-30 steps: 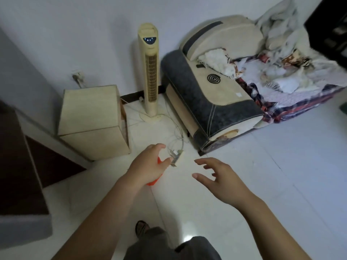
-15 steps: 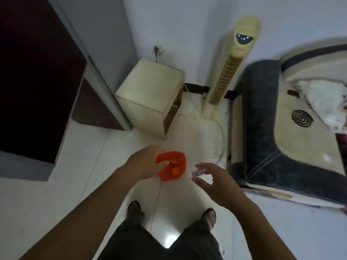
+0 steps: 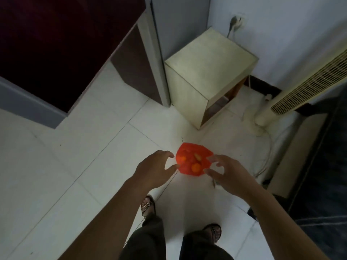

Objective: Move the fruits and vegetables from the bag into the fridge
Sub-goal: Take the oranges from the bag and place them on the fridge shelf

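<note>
Hands, left (image 3: pixel 155 166) and right (image 3: pixel 228 170), spread open beside red bag (image 3: pixel 189 168): thin, limp film, probably best gripped at its rim.

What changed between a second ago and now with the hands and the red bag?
The view swung left and down, away from the sofa. The red bag, then held in the left hand, now sits open with that hand at its left edge, and the right hand has closed in to its right edge. Grip is unclear. The oranges remain inside; the wooden cabinet is unmoved.
</note>
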### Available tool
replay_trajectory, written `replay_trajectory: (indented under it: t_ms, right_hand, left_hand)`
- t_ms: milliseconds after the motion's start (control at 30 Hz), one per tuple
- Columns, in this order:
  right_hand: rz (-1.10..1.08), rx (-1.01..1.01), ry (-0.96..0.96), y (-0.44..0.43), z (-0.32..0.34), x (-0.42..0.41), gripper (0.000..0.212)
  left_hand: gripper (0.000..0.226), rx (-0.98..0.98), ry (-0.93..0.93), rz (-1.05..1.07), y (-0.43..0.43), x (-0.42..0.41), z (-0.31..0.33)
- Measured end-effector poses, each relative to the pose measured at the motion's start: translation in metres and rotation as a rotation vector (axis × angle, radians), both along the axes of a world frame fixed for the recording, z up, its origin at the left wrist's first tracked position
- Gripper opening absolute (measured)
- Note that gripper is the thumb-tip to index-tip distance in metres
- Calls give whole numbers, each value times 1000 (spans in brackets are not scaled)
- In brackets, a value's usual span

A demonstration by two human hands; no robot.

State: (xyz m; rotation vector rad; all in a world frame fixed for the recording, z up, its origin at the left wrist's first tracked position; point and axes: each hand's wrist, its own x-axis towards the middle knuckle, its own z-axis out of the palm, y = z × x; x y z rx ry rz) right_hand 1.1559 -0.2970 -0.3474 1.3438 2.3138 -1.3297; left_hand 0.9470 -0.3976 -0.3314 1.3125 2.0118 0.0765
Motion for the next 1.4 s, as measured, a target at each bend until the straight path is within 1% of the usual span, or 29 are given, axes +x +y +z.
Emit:
replay_trajectory:
  t_ms: [100,167,233,300,400,467,600,733,833,900,967,1033,1100,1167,1267,1400]
  right_hand:
    - [5,-7,-6,2,-90,-4,43]
    - [11,-7,-27,5,-161,-5,37]
    - [26,2,-49,11,-234,-7,36]
    - [55,23,-58,18,-307,-8,42]
    - [106,122,-43,37,-410,-15,62]
    - [91,208,-49,50,-467,-21,70]
    - [77,331,-8,72,-550,-31,71]
    - [92,362,27,80,-596,-35,74]
    - [121,359,-2,75,-616,-27,73]
    - [153,330,-51,71,-621,-19,73]
    - [99,284,-62,68,-622,-16,72]
    - [57,248,-66,68,-623,-17,73]
    - [71,238,-80,71,-628,-22,74]
    - [97,216,-108,74,-634,-27,76]
    - [141,164,-185,72,-640,-30,77]
    - [183,176,-164,63,-638,-21,75]
  left_hand:
    - [40,6,-33,10,14,-15,-85]
    - [37,26,-71,5,26,-23,-158]
    - [35,24,-113,-36,39,-31,-239]
    - [35,-6,-129,-128,52,-37,-318]
    - [35,3,-88,-311,72,-47,-420]
    - [38,57,-49,-380,86,-51,-474]
    - [50,121,61,-487,112,-55,-555]
    - [56,191,111,-523,111,-56,-611]
    - [62,167,101,-514,94,-63,-635]
    - [66,141,105,-486,85,-69,-639]
    - [67,118,98,-420,81,-72,-640]
    - [69,95,46,-328,78,-70,-642]
    - [73,55,-33,-265,76,-66,-651]
    - [76,8,-85,-250,75,-61,-657]
    - [70,-42,-92,-282,70,-50,-661]
    - [70,-31,-123,-332,65,-37,-664]
